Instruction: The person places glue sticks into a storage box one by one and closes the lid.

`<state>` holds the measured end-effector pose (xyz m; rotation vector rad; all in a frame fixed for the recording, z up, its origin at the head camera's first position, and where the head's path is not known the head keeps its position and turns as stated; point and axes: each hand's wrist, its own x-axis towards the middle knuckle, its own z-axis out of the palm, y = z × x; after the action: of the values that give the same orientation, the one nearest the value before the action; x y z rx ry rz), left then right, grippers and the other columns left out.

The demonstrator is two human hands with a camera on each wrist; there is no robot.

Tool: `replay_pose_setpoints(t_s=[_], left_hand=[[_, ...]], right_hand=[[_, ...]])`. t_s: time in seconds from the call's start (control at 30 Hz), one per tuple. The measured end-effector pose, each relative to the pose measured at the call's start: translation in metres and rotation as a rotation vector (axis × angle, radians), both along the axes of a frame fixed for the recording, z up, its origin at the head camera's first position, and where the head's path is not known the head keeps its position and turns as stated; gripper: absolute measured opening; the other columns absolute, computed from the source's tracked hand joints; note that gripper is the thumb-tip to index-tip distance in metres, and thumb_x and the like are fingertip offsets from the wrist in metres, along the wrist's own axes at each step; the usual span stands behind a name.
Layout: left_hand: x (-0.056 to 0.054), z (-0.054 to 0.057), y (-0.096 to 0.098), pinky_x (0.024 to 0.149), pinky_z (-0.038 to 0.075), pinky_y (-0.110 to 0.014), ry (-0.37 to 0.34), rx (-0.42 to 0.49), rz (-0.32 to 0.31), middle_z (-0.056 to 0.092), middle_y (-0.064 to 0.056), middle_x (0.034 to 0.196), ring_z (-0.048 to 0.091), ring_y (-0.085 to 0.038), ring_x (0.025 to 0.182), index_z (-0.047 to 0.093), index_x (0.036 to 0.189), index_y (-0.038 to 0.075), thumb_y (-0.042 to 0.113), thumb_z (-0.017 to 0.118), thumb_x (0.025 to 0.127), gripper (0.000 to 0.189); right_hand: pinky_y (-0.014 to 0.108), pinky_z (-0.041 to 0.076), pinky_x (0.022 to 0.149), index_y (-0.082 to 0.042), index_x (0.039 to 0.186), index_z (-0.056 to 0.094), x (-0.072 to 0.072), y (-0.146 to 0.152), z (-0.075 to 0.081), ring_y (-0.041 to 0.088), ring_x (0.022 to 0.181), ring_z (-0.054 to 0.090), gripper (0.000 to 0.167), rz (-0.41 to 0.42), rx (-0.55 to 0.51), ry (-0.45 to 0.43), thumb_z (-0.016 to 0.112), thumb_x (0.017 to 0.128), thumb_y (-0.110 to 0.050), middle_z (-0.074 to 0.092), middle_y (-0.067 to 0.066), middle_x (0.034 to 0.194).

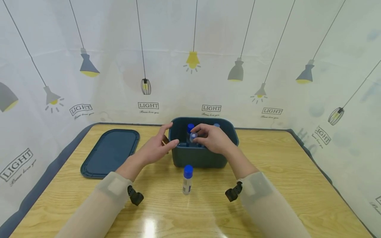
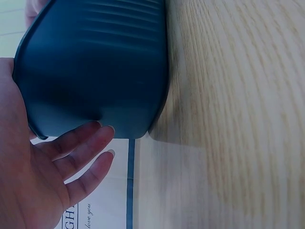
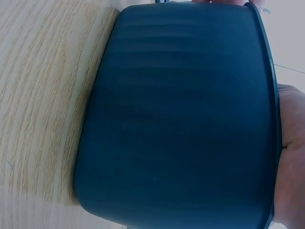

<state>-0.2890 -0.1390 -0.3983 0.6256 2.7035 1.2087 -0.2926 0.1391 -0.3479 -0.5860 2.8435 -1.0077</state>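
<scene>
A dark blue-green bin (image 1: 200, 157) stands on the table. My left hand (image 1: 156, 147) rests at its left end, thumb at the near rim and fingers spread along the outer wall; in the left wrist view the fingers (image 2: 88, 152) look nearly straight. Over the bin's opening, my right hand (image 1: 215, 137) pinches a small glue stick (image 1: 193, 136), its round pale end facing me. Another glue stick with a blue cap (image 1: 190, 127) stands inside, and a blue top (image 1: 216, 125) shows behind the right hand. Upright in front of the bin is a blue-capped glue stick (image 1: 187, 180) with a clear, labelled body.
A flat dark blue lid (image 1: 110, 153) lies at the left of the wooden table (image 1: 268, 165). A white cloth (image 1: 169, 49) printed with lamps hangs behind and at both sides. The bin's front wall (image 3: 181, 114) fills most of the right wrist view.
</scene>
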Motion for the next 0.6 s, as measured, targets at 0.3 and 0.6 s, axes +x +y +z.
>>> replay_pose_setpoints(t_s=[0.3, 0.6], left_hand=[[0.0007, -0.001, -0.0008, 0.087, 0.059, -0.044, -0.012, 0.003, -0.001, 0.071, -0.012, 0.117, 0.073, -0.03, 0.099, 0.009, 0.177, 0.035, 0.067, 0.053, 0.109, 0.087], [0.0007, -0.0001, -0.0005, 0.088, 0.059, -0.044, -0.003, -0.002, -0.001, 0.071, -0.011, 0.116, 0.072, -0.025, 0.096, 0.009, 0.176, 0.035, 0.067, 0.052, 0.109, 0.086]], right_hand=[[0.046, 0.059, 0.099, -0.02, 0.126, 0.075, -0.0007, -0.0004, -0.0004, 0.023, 0.111, 0.072, 0.021, 0.01, -0.015, -0.005, 0.076, 0.106, -0.027, 0.079, 0.002, 0.122], [0.049, 0.057, 0.107, -0.02, 0.131, 0.079, 0.0002, 0.0004, 0.0038, 0.025, 0.12, 0.072, 0.028, 0.029, 0.025, -0.032, 0.075, 0.106, -0.032, 0.078, 0.001, 0.126]])
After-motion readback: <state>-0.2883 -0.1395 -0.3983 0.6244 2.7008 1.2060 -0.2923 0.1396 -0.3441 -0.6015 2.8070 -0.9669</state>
